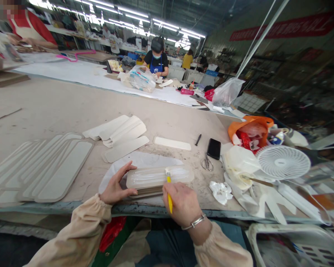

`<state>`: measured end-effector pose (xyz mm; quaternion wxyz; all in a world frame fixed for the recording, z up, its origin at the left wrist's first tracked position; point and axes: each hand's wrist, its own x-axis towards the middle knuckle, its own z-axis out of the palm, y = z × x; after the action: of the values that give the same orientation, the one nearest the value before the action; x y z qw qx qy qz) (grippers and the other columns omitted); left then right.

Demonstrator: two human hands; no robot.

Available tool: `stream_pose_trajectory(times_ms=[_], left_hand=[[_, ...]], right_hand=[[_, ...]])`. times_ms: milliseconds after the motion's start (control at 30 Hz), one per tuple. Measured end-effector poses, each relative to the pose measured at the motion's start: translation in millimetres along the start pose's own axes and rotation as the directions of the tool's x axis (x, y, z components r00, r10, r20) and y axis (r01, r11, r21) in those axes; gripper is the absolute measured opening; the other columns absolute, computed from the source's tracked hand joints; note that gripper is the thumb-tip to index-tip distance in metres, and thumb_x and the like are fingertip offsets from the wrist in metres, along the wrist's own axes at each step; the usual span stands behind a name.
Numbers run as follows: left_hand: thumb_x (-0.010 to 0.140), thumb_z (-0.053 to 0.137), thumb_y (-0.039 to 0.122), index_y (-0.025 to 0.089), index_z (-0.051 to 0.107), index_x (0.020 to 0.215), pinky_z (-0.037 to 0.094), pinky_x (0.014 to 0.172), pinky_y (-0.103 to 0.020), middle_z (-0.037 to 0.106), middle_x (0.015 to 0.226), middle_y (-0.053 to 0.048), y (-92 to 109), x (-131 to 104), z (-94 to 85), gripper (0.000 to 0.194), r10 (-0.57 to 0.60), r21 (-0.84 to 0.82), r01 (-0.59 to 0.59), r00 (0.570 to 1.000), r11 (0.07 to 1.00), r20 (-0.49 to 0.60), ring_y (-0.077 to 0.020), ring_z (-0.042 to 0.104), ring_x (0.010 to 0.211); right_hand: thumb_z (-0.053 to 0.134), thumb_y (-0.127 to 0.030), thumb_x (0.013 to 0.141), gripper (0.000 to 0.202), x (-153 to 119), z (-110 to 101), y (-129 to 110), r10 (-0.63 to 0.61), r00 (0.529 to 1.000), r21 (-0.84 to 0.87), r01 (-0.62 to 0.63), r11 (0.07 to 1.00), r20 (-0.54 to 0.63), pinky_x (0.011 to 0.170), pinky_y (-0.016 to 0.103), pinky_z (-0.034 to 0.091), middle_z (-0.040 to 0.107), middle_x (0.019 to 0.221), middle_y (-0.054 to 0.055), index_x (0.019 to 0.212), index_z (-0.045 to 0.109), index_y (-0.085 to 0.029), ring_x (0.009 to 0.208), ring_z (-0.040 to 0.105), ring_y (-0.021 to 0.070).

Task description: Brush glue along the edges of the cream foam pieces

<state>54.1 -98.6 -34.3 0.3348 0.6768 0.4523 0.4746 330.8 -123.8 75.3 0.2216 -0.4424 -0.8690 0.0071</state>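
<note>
My right hand is closed round a yellow-handled brush. Its bristles touch the top of a stack of rounded, oblong beige pieces, where white streaks of a wet-looking substance show. My left hand steadies the left end of that stack, thumb along the near edge and fingers spread on the far side. The stack lies on a white sheet by the table's near edge. Behind it are a fanned pile of cream strips and a single cream strip. More grey-bordered oblong pieces overlap at the left.
Right of the stack lie scissors, a black phone, a dark pen-like object and crumpled white paper. Farther right are a white fan and an orange bag. A co-worker sits across the table.
</note>
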Motion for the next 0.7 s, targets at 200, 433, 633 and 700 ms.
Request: stream_pose_trajectory(times_ms=[200,433,633,700], left_hand=[[0.063,0.086,0.045,0.026,0.034,0.149,0.039,0.111,-0.05,0.059,0.129,-0.013,-3,-1,0.1,0.102,-0.011,-0.005,0.011,1.0,1.0,-0.014,-0.0322,0.056,0.122],[0.062,0.085,0.049,0.023,0.036,0.148,0.037,0.111,-0.053,0.059,0.128,-0.014,-2,0,-0.7,0.101,-0.012,0.023,0.012,1.0,1.0,-0.006,-0.0324,0.055,0.121],[0.063,0.084,0.05,0.024,0.039,0.146,0.04,0.109,-0.052,0.06,0.129,-0.014,2,-1,2.3,0.097,-0.004,0.032,0.004,1.0,0.999,-0.017,-0.0324,0.056,0.12],[0.062,0.083,0.056,0.023,0.039,0.146,0.04,0.109,-0.052,0.059,0.131,-0.015,6,-2,1.6,0.1,0.003,0.038,-0.002,1.0,0.999,-0.013,-0.0337,0.056,0.121]], right_hand=[[0.046,-0.03,0.096,0.02,1,1,-12,0.222,0.975,0.637,-0.184,0.748,0.021,0.069,0.028,0.049,0.067,0.075,0.003,0.093,0.063,-0.021,0.069,0.063,0.0164],[0.057,-0.048,0.087,0.028,-20,2,40,0.658,0.739,0.784,-0.492,0.377,0.148,0.052,0.026,0.04,0.051,0.051,-0.005,0.085,0.06,-0.02,0.049,0.05,0.0136],[0.065,-0.051,0.078,0.033,-34,-21,81,0.843,0.537,0.79,-0.525,0.316,0.02,0.045,0.025,0.032,0.048,0.049,-0.006,0.08,0.061,-0.019,0.046,0.043,0.0116],[0.067,-0.05,0.077,0.032,-35,-23,83,0.865,0.501,0.85,-0.443,0.283,-0.027,0.044,0.025,0.03,0.048,0.05,-0.005,0.082,0.061,-0.018,0.046,0.041,0.0115]])
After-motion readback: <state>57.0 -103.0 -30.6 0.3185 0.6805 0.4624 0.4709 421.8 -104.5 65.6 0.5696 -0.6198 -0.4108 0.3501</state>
